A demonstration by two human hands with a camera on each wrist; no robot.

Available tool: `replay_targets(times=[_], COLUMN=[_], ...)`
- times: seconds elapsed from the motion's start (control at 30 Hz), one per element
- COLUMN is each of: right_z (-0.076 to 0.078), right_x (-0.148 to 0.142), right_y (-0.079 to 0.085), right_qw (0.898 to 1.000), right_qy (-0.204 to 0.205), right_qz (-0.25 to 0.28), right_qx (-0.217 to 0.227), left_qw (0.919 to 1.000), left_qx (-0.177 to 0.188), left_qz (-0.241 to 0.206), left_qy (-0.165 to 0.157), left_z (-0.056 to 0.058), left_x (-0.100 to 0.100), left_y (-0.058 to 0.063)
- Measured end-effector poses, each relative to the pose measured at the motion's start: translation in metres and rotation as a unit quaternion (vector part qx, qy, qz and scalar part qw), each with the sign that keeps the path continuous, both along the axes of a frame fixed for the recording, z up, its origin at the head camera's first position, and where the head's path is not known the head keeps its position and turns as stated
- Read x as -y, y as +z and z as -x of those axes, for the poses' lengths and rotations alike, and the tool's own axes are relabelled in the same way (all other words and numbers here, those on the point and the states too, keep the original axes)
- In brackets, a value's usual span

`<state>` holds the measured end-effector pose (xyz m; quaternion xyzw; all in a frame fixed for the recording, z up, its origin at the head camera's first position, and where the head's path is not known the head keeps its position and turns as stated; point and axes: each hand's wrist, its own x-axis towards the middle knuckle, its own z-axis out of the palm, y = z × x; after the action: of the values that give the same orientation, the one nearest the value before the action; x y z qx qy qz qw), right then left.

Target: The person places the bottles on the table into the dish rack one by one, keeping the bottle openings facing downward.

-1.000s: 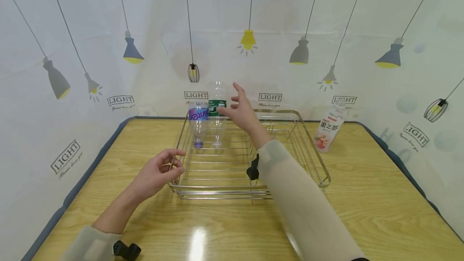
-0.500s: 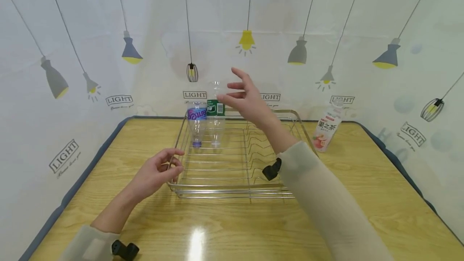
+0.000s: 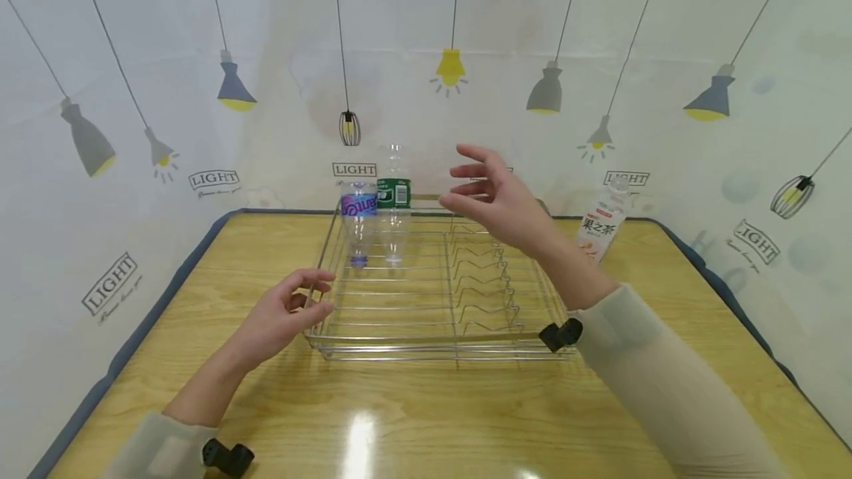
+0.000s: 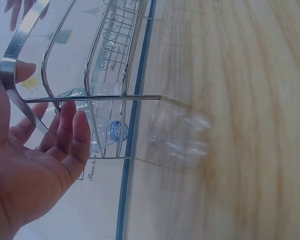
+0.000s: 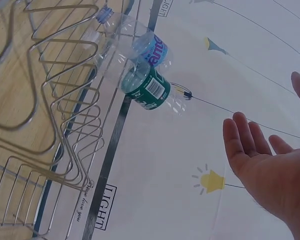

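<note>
My left hand (image 3: 282,316) is at the left side of the wire dish rack (image 3: 426,340), its fingers and thumb curved around the metal rim. In the left wrist view, the rim strip (image 4: 8,67) passes between that hand's thumb and fingers. My right hand (image 3: 509,202) is raised over the rack's right half, holding nothing, its fingers spread and relaxed. Two clear plastic bottles stand upside down in the rack's back left: one with a purple label (image 3: 359,204) and blue cap, the other with a green label (image 3: 394,193). The right wrist view shows both, green label (image 5: 155,91) nearer.
Right of the rack stands a white drink bottle (image 3: 602,224) with a peach picture, partly behind my right forearm. Wavy wire dividers (image 3: 486,272) fill the rack's right side. The wooden table (image 3: 426,412) has a dark blue edge, and a lamp-print cloth surrounds it.
My right hand has moved away from the green-labelled bottle, first up, then to the right and slightly down. My left hand stays at the rack's rim, and both bottles stay standing.
</note>
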<state>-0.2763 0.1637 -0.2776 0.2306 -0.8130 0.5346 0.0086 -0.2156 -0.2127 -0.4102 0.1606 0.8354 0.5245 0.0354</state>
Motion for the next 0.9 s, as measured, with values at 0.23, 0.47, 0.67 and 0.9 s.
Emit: replay_targets(times=[0.23, 0.47, 0.67, 0.9], right_z=[-0.01, -0.016, -0.022, -0.029], right_x=[-0.025, -0.048, -0.064, -0.085], right_y=[-0.005, -0.01, -0.016, -0.023], right_qw=[1.0, 0.999, 0.998, 0.996], right_qy=[-0.006, -0.021, -0.031, -0.041], right_qz=[-0.026, -0.039, -0.06, -0.079], right_qx=[-0.013, -0.005, -0.003, -0.012], left_qw=[0.9992, 0.9963, 0.9932, 0.9833], left_qx=[-0.004, -0.034, -0.07, -0.163], left_qz=[0.038, 0.076, 0.084, 0.067], left_qy=[0.007, 0.021, 0.04, 0.047], left_z=[-0.002, -0.002, -0.003, -0.004], left_x=[-0.001, -0.002, -0.003, -0.017], left_y=[0.001, 0.003, 0.008, 0.032])
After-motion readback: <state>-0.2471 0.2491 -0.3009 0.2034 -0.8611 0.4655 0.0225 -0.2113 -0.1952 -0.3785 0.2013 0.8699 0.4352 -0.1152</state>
